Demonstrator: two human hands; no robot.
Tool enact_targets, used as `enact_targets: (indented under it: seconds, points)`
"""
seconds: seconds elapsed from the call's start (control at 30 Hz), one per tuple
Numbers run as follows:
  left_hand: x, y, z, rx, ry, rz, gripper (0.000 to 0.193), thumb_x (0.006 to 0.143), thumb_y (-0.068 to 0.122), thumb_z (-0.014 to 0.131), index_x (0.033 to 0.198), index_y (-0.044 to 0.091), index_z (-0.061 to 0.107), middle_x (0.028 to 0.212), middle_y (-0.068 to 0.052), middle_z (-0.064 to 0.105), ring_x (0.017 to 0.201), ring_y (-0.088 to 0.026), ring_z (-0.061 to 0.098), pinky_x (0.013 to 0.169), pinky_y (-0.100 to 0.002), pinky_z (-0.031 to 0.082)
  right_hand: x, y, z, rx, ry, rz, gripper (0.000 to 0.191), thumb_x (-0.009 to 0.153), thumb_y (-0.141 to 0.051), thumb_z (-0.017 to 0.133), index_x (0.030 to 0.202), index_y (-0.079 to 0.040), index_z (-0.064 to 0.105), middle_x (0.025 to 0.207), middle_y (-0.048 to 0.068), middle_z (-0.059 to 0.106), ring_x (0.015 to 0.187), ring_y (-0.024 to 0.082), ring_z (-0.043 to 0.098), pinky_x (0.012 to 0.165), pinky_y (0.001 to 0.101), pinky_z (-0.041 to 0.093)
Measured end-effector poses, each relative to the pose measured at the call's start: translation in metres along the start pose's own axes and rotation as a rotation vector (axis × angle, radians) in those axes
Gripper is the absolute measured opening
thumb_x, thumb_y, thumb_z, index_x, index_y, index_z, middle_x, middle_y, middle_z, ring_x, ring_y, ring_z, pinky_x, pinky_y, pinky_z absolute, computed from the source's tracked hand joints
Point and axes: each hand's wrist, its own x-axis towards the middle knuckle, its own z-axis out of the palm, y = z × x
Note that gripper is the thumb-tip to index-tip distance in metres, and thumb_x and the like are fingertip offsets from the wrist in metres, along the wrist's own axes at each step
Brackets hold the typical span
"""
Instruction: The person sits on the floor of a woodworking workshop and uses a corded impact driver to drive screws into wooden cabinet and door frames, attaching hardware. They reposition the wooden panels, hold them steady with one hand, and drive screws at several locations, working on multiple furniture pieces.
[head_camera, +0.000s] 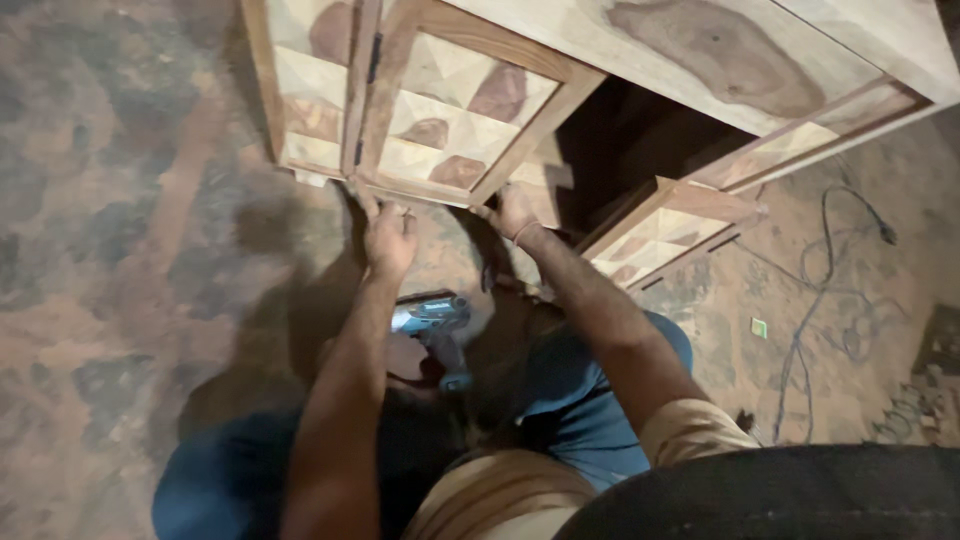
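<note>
A wooden cabinet (700, 50) with patterned inlaid doors stands in front of me. My left hand (388, 236) reaches up to the bottom corner of the half-open door (455, 110), fingertips touching its lower rail near the hinge side. My right hand (512, 212) grips the bottom edge of the same door at its free corner. A blue cordless drill (433, 318) lies on the floor below my hands, beside my knees in blue trousers.
A second door (665, 225) stands open at the right of the dark cabinet opening. A cable (820, 300) runs in loops over the mottled stone floor (120, 250) at the right. A small green object (759, 327) lies near it.
</note>
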Motion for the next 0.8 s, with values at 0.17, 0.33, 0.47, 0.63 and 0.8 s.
enact_targets:
  seconds: [0.17, 0.33, 0.47, 0.63, 0.8]
  points:
    - [0.003, -0.002, -0.007, 0.028, -0.05, -0.006, 0.017, 0.09, 0.018, 0.074, 0.1, 0.007, 0.067, 0.158, -0.028, 0.029, 0.102, -0.046, 0.067, 0.087, -0.049, 0.056, 0.004, 0.001, 0.005, -0.124, -0.008, -0.041, 0.037, 0.085, -0.031, 0.084, 0.109, -0.006, 0.073, 0.104, 0.021, 0.074, 0.095, 0.039, 0.071, 0.082, 0.048, 0.057]
    - [0.005, 0.007, -0.016, -0.034, 0.021, 0.012, 0.018, 0.085, 0.015, 0.074, 0.098, 0.005, 0.067, 0.163, -0.034, 0.025, 0.102, -0.047, 0.066, 0.087, -0.049, 0.055, 0.006, 0.003, 0.009, -0.047, 0.012, -0.083, 0.043, 0.084, -0.031, 0.083, 0.114, -0.004, 0.069, 0.106, 0.02, 0.074, 0.097, 0.037, 0.071, 0.084, 0.0467, 0.057]
    - [0.004, 0.001, -0.013, -0.084, 0.022, 0.009, 0.014, 0.085, 0.014, 0.072, 0.093, 0.004, 0.066, 0.162, -0.034, 0.025, 0.101, -0.046, 0.066, 0.087, -0.049, 0.056, 0.007, 0.007, 0.012, -0.066, 0.017, -0.093, 0.048, 0.081, -0.034, 0.084, 0.115, -0.003, 0.068, 0.105, 0.02, 0.074, 0.096, 0.037, 0.07, 0.084, 0.0467, 0.056]
    - [0.002, -0.009, -0.008, 0.052, -0.019, 0.005, 0.015, 0.094, 0.02, 0.075, 0.099, 0.007, 0.068, 0.149, -0.025, 0.041, 0.107, -0.044, 0.066, 0.092, -0.049, 0.056, 0.008, 0.007, 0.018, -0.167, 0.008, -0.025, 0.047, 0.082, -0.039, 0.086, 0.11, -0.005, 0.071, 0.104, 0.02, 0.074, 0.098, 0.039, 0.069, 0.084, 0.0483, 0.055]
    - [0.004, -0.004, -0.013, -0.016, 0.036, 0.058, 0.013, 0.086, 0.013, 0.072, 0.089, 0.002, 0.065, 0.162, -0.037, 0.02, 0.1, -0.047, 0.065, 0.084, -0.05, 0.056, 0.009, 0.007, 0.018, -0.146, 0.011, -0.034, 0.047, 0.081, -0.04, 0.084, 0.11, -0.005, 0.071, 0.104, 0.02, 0.074, 0.098, 0.04, 0.069, 0.084, 0.0491, 0.054]
